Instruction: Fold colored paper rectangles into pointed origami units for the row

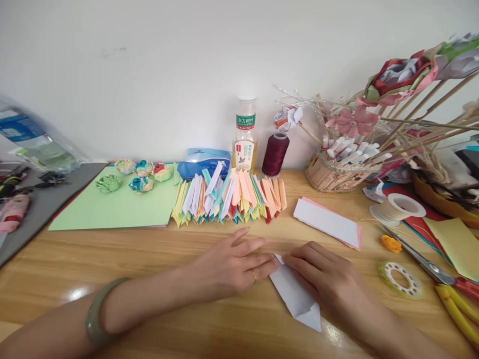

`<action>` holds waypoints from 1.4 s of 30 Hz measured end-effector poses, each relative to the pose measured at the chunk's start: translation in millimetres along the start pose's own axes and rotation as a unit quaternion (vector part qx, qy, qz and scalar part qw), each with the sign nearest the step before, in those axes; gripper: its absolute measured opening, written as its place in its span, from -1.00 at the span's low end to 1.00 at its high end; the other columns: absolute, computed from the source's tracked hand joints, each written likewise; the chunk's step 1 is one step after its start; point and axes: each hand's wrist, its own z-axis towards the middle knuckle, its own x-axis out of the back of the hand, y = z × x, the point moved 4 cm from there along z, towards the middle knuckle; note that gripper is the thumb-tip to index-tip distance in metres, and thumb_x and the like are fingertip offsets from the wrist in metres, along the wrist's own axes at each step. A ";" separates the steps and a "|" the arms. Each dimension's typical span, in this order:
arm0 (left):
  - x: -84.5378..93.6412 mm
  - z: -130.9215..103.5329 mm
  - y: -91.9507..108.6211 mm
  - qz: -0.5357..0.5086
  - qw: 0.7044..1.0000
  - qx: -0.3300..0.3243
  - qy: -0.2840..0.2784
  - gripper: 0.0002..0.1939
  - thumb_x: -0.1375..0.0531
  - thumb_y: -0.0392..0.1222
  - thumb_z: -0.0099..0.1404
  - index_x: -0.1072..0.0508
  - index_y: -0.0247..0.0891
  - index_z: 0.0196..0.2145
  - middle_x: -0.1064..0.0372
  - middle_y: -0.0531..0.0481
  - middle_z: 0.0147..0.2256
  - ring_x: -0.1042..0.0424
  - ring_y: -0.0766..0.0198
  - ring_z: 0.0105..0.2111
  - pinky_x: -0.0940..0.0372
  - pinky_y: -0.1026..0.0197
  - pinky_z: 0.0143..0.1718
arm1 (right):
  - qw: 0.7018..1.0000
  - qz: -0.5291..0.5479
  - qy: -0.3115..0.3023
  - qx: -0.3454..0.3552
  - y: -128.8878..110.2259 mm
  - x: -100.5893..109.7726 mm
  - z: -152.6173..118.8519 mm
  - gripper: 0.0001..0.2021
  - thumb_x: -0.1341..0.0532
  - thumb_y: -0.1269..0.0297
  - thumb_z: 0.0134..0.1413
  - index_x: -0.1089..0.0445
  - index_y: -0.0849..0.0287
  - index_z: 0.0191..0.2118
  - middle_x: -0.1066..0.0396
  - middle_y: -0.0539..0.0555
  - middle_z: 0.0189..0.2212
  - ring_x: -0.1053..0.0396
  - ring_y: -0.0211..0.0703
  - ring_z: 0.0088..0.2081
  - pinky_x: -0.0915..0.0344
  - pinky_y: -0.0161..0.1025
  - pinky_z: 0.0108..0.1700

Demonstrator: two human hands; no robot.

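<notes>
A white, partly folded paper strip (294, 291) lies slanted on the wooden table, its near end folded to a point. My right hand (327, 279) is over its right edge, fingers bent together and closed on the far corner. My left hand (234, 262) comes from the left, palm down, with its fingers stretched and spread. Its fingertips touch the paper's far left corner. Just beyond my hands stands a row of folded paper pieces (228, 197) in several colours. A stack of white and pink paper strips (327, 223) lies at right.
Green paper (112, 209) carries several paper flowers (141, 184). Behind stand a tissue pack (204, 162), a bottle (245, 134) and a maroon thread spool (276, 154). To the right are a basket (337, 174), a white spool (396, 209), scissors (430, 267) and a tape roll (400, 280).
</notes>
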 end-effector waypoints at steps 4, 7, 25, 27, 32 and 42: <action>0.4 1.6 -1.5 -0.003 1.000 0.019 0.005 -0.74 -0.02 -0.31 0.40 -0.37 -0.26 0.00 -0.39 0.04 -0.05 -0.26 0.16 0.00 -0.13 -0.05 0.11 | 0.999 -0.025 -0.014 0.029 -2.7 1.6 1.1 -0.69 0.11 0.46 0.27 -0.38 0.30 -0.17 -0.37 0.18 -0.35 -0.30 -0.09 -0.31 -0.33 -0.17 -0.34; 0.7 2.1 -0.6 -0.007 1.000 0.007 -0.011 -0.72 0.02 -0.33 0.41 -0.35 -0.29 0.01 -0.32 0.03 0.03 -0.21 0.09 0.06 -0.13 -0.11 0.10 | 0.998 -0.038 -0.010 0.039 -3.5 1.1 1.1 -0.67 0.13 0.45 0.27 -0.38 0.31 -0.17 -0.37 0.18 -0.36 -0.30 -0.09 -0.32 -0.34 -0.16 -0.35; -2.8 1.5 -1.5 -0.011 0.999 0.009 -0.047 -0.70 0.05 -0.30 0.43 -0.33 -0.27 0.04 -0.28 0.05 0.09 -0.15 0.10 0.13 0.10 -0.12 0.21 | 0.996 -0.071 -0.023 0.053 -5.3 -1.5 -2.1 -0.62 0.20 0.42 0.30 -0.36 0.35 -0.13 -0.35 0.19 -0.36 -0.30 -0.06 -0.31 -0.33 -0.13 -0.33; -3.1 1.4 -1.7 -0.015 0.999 0.014 -0.046 -0.71 0.01 -0.30 0.41 -0.33 -0.28 0.04 -0.29 0.04 0.08 -0.18 0.08 0.11 0.05 -0.12 0.19 | 0.996 -0.062 -0.039 0.047 -1.7 1.4 -2.3 -0.63 0.18 0.39 0.31 -0.37 0.29 -0.14 -0.35 0.17 -0.34 -0.29 -0.06 -0.28 -0.31 -0.11 -0.29; 0.8 -0.3 1.4 -0.005 0.999 0.030 -0.011 -0.76 -0.01 -0.33 0.39 -0.38 -0.28 -0.05 -0.36 0.02 0.01 -0.27 0.14 0.02 0.22 -0.19 0.23 | 0.997 -0.058 -0.025 0.046 16.1 15.8 -8.6 -0.64 0.17 0.38 0.31 -0.37 0.17 -0.23 -0.39 0.13 -0.27 -0.28 -0.03 -0.18 -0.22 -0.06 -0.22; 4.2 -7.6 8.5 0.008 0.987 0.102 0.127 -0.86 -0.12 -0.38 0.31 -0.43 -0.33 -0.40 -0.43 0.07 -0.43 -0.36 0.28 -0.20 0.04 -0.03 0.20 | 0.996 0.050 -0.064 -0.048 11.4 13.3 -9.6 -0.84 -0.08 0.41 0.14 -0.28 0.10 -0.16 -0.35 0.07 -0.27 -0.34 -0.17 -0.29 -0.30 -0.22 -0.31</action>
